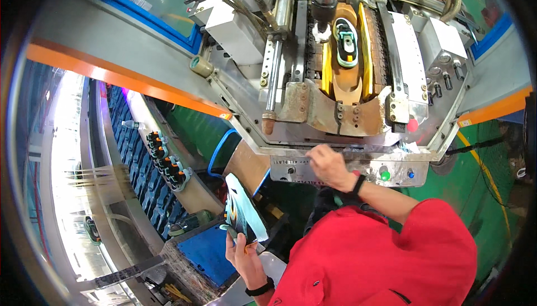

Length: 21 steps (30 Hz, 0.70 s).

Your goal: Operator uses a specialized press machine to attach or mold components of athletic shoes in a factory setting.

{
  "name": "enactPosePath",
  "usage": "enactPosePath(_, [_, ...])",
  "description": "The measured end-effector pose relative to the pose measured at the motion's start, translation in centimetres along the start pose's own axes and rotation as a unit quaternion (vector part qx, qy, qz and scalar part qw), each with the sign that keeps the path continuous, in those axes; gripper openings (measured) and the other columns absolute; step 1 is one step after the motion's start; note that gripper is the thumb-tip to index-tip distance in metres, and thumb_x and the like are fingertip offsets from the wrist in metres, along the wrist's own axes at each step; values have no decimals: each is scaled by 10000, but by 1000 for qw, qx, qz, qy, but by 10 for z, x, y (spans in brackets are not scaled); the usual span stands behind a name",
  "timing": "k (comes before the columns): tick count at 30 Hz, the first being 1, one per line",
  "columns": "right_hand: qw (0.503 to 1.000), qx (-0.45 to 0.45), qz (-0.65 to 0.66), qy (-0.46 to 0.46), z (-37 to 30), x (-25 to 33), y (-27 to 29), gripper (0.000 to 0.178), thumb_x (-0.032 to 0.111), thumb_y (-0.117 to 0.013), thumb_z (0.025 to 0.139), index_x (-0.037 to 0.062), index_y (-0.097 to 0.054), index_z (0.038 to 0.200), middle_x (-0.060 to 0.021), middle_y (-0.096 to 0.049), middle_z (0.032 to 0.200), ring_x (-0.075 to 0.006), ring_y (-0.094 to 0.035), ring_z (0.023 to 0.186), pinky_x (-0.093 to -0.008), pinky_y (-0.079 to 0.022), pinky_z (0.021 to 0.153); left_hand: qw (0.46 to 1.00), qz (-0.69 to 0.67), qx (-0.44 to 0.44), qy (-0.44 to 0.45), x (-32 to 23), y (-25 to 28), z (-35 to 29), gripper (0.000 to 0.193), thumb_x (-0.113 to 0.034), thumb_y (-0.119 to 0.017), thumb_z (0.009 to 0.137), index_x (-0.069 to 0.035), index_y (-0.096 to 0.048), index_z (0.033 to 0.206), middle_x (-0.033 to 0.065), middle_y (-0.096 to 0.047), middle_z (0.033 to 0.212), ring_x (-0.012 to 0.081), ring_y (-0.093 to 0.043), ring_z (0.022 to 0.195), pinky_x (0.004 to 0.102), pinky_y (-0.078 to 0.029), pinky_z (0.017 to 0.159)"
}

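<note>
My left hand (pixel 241 253) holds a shoe (pixel 244 210) by its heel, sole side up, with a dark, teal and white pattern; it hangs low beside the machine. My right hand (pixel 330 166) reaches forward onto the front panel (pixel 358 166) of a grey metal press machine, fingers curled against the panel's edge, just left of a green button (pixel 385 176) and a blue button (pixel 411 174). Another shoe (pixel 345 42) with a teal and white sole sits upside down in the machine's yellow-sided clamp (pixel 347 77), under a vertical steel ram (pixel 323 4). I wear a red shirt and black wristbands.
A dark conveyor belt (pixel 140 166) runs along the left, carrying black shoe parts with orange tabs (pixel 165 160). An orange rail (pixel 123 79) crosses above it. A blue-topped bench (pixel 210 253) stands by my left hand. Green floor (pixel 481 194) lies to the right.
</note>
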State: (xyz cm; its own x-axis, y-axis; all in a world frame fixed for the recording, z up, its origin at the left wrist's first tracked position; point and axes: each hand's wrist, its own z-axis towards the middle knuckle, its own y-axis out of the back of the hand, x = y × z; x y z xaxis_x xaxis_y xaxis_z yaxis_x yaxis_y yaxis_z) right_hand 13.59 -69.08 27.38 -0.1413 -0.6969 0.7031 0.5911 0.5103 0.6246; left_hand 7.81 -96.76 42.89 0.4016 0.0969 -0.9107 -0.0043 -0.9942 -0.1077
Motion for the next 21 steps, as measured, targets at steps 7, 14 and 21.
enactPosePath(7, [989, 104, -108, 6, -50, -74, -85, 259, 129, -603, 813, 63, -561, 1060, -114, -549, 988, -332, -595, 919, -415, -529, 701, 998, 58, 37, 2, 5, -11, -24, 390, -86, -558, 930, 18, -487, 1298, 79, -639, 1076, 175, -652, 890, 324, -538, 736])
enactPosePath(14, [969, -205, 64, 122, 77, 5, 87, 306, 40, -709, 746, 78, -603, 1031, -143, -614, 990, -301, -629, 934, -374, -516, 841, 1000, 23, 16, 7, 20, 4, -22, 350, -72, -558, 927, 13, -517, 1264, 77, -651, 1048, 164, -655, 881, 316, -544, 714])
enactPosePath(21, [836, -344, 347, 249, 351, 2, 300, 426, 158, -754, 730, 4, -602, 1097, -112, -661, 920, -186, -633, 830, -307, -518, 722, 999, -31, 20, 22, 34, 1, -12, 420, -36, -602, 898, 27, -475, 1293, 100, -653, 1018, 183, -671, 843, 322, -554, 703])
